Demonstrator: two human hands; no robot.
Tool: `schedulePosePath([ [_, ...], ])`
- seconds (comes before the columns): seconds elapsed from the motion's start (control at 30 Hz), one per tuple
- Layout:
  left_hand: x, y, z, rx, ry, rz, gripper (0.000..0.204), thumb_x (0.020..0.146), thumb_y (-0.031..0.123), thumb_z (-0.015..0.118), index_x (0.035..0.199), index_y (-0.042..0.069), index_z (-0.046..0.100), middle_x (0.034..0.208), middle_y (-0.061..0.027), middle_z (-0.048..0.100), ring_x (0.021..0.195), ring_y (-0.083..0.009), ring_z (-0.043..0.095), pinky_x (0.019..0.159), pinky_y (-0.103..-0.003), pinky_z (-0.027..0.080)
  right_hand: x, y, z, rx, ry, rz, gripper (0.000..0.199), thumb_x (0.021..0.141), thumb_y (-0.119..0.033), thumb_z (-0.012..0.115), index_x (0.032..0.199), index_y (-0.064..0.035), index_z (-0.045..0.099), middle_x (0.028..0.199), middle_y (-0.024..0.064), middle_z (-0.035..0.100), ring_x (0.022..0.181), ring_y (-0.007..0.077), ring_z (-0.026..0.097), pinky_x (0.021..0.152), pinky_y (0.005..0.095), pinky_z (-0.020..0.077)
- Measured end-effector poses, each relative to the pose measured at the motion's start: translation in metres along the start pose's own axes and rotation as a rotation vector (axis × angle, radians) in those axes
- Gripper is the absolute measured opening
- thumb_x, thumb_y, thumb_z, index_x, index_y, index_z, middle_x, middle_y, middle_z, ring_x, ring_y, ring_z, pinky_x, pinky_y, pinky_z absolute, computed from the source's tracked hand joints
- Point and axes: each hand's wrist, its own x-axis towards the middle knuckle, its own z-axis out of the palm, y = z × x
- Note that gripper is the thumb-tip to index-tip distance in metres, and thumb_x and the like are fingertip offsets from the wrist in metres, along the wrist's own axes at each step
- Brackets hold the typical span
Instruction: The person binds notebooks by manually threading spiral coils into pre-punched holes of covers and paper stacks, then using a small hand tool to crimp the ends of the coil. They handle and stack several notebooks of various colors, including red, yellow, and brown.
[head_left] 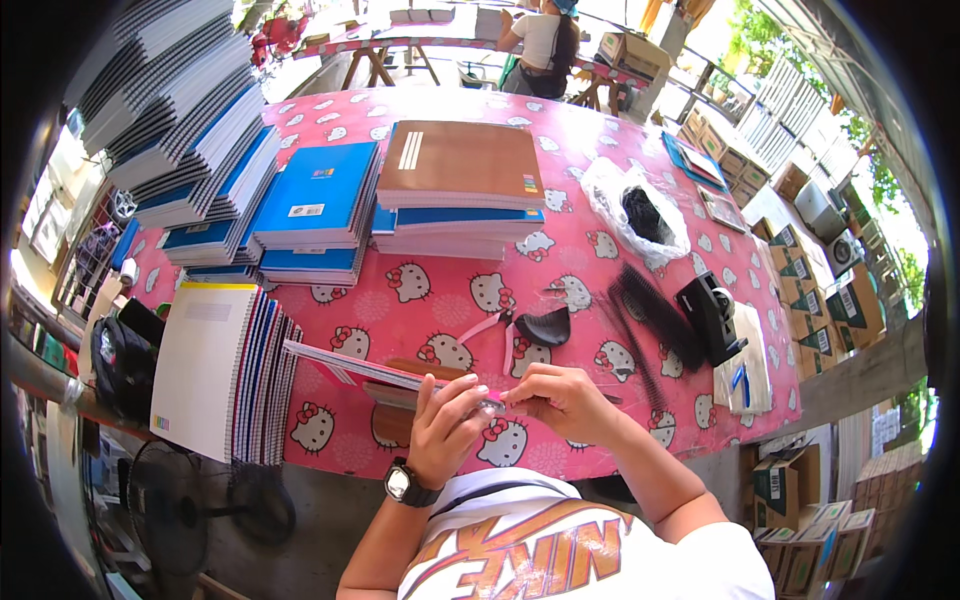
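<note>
My left hand (447, 425) is closed around a thin notebook (345, 368), tilted so that mostly its edge shows, with a pink-red cover. At the notebook's right end, my right hand (562, 398) has its fingertips pinched together close to the left fingers; what they pinch is too small to make out. A brown board-like thing (390, 424) lies partly hidden under the notebook. Just beyond my hands are pliers with pink handles (483, 327) and a black curved piece (543, 326) beside them.
Stacked spiral notebooks (205, 370) stand at the left, with a tall pile (190, 130) behind. Blue notebooks (318, 195) and a brown-covered stack (460, 165) sit farther back. Black coils (655, 315), a black desktop device (710, 315) and a plastic bag (635, 210) lie right. A person (540, 50) sits beyond.
</note>
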Motion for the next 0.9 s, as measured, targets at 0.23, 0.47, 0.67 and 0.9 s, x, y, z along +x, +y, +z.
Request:
schedulePosePath([
  [0.23, 0.022, -0.002, -0.01, -0.112, -0.087, -0.088, 0.019, 0.073, 0.004, 0.067, 0.087, 0.014, 0.061, 0.094, -0.0016, 0.064, 0.093, -0.0208, 0.062, 0.101, -0.043, 0.034, 0.006, 0.003, -0.007, -0.056, -0.067, -0.128, 0.018, 0.077, -0.001, 0.065, 0.094, -0.0036, 0.062, 0.076, 0.0104, 0.055, 0.07, 0.0272, 0.058, 0.059, 0.0353, 0.0466],
  [0.47, 0.046, 0.01, -0.011, -0.014, -0.149, -0.216, 0.023, 0.068, 0.008, 0.069, 0.089, 0.015, 0.064, 0.083, 0.0005, 0.063, 0.079, -0.0172, 0.058, 0.086, -0.036, 0.033, 0.004, -0.012, -0.015, -0.206, -0.048, -0.034, 0.024, 0.077, -0.007, 0.068, 0.099, -0.0047, 0.059, 0.08, 0.01, 0.058, 0.07, 0.0283, 0.06, 0.062, 0.0349, 0.0504],
  [0.67, 0.038, 0.022, 0.001, 0.101, -0.08, -0.29, 0.019, 0.074, 0.016, 0.068, 0.092, 0.018, 0.065, 0.085, 0.005, 0.061, 0.082, -0.0132, 0.056, 0.081, -0.036, 0.031, 0.0, 0.002, -0.011, -0.299, 0.105, -0.046, 0.023, 0.077, -0.007, 0.066, 0.098, -0.0053, 0.057, 0.084, 0.01, 0.059, 0.076, 0.028, 0.061, 0.064, 0.0364, 0.0501],
  [0.9, 0.046, 0.022, -0.008, 0.008, -0.184, -0.265, 0.025, 0.071, 0.012, 0.069, 0.095, 0.019, 0.066, 0.084, 0.004, 0.06, 0.082, -0.0151, 0.055, 0.082, -0.037, 0.029, 0.0, -0.008, -0.017, -0.215, -0.051, 0.021, 0.017, 0.08, -0.008, 0.065, 0.094, -0.0035, 0.057, 0.082, 0.0117, 0.058, 0.073, 0.0305, 0.06, 0.062, 0.037, 0.0484],
])
